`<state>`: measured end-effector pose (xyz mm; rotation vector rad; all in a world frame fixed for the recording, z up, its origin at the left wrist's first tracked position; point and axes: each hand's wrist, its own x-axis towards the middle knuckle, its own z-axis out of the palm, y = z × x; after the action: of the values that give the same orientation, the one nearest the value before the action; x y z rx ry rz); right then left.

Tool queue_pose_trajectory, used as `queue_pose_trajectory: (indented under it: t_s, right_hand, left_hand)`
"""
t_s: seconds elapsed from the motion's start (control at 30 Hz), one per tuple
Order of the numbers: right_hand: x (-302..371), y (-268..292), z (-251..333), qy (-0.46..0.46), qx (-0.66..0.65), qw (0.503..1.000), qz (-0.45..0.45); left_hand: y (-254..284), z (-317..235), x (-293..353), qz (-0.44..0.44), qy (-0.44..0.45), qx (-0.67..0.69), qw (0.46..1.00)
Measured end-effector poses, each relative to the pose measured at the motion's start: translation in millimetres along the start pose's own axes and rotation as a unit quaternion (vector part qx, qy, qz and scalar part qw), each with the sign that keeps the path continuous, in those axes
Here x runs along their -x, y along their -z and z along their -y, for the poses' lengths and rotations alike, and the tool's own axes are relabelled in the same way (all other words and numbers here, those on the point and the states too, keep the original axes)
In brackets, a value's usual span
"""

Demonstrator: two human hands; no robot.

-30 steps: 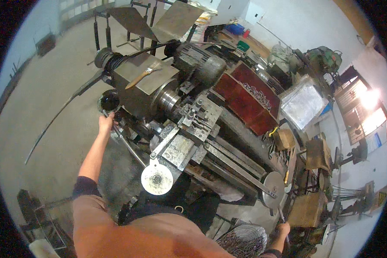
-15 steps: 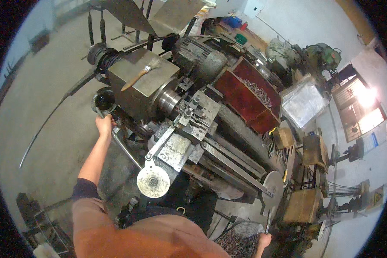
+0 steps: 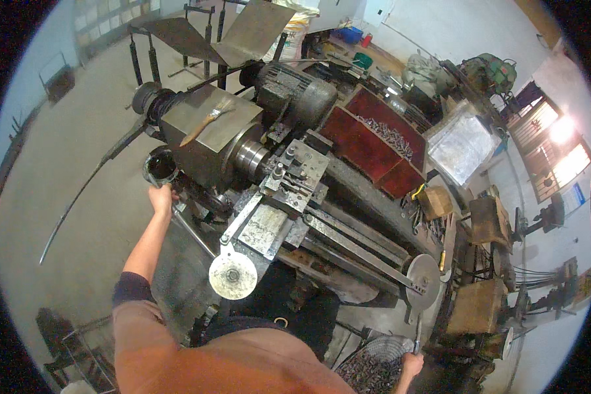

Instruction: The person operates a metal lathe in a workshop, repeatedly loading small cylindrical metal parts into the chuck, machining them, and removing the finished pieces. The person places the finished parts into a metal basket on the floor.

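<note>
A small metal lathe stands before me, with a chuck (image 3: 251,157) at its headstock and a tool post (image 3: 287,172) beside it. My left hand (image 3: 161,197) is closed at the lower edge of a dark round metal cup (image 3: 160,164) on the machine's left end; what its fingers grip is hidden. At the lower right, my right hand (image 3: 411,365) is wrapped around a lever handle (image 3: 418,338) below a round metal disc (image 3: 423,282). A pale round handwheel (image 3: 232,274) sits between my arms, untouched.
A wooden-handled brush (image 3: 207,126) lies on the headstock. Behind the bed stands a dark red tray (image 3: 368,154) with small metal parts. A basket (image 3: 381,351) of metal pieces is beside my right hand. A long thin rod (image 3: 79,197) juts out left.
The view has shifted slightly. My left hand sits a little lower against the cup, and the pale bar seen above it before is no longer visible. My right hand remains on the lever handle.
</note>
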<state>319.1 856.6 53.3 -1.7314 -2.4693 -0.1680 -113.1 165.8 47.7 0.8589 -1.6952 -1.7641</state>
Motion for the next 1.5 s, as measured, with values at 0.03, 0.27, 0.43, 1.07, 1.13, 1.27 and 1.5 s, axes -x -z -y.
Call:
queue_pose_trajectory:
  t_s: [0.03, 0.27, 0.43, 1.07, 1.13, 1.27, 1.5]
  right_hand:
    - [-2, -7, -8, 0.001, -0.004, 1.0, -0.013]
    - [-109, -31, -39, 0.058, 0.044, 0.997, 0.01]
    - [-173, -64, -59, 0.086, 0.035, 0.995, -0.037]
    - [-8, -11, -15, -0.044, 0.02, 0.998, 0.035]
    - [-6, -4, -5, -0.04, 0.034, 0.997, 0.047]
    - [1, -1, -5, -0.025, 0.016, 0.999, 0.037]
    - [-20, -7, -15, 0.011, 0.081, 0.997, 0.012]
  left_hand:
    - [-1, 4, -3, -0.012, -0.011, 0.004, 1.0]
    - [36, 52, -100, 0.053, -0.01, -0.22, 0.974]
    - [69, 38, -87, 0.065, 0.01, -0.16, 0.985]
    - [163, 31, 23, -0.206, 0.036, 0.037, 0.977]
    - [162, 35, 16, -0.196, 0.04, 0.024, 0.98]
    - [163, 37, 11, -0.17, 0.036, 0.012, 0.985]
    - [168, 32, 12, -0.143, 0.047, 0.012, 0.989]
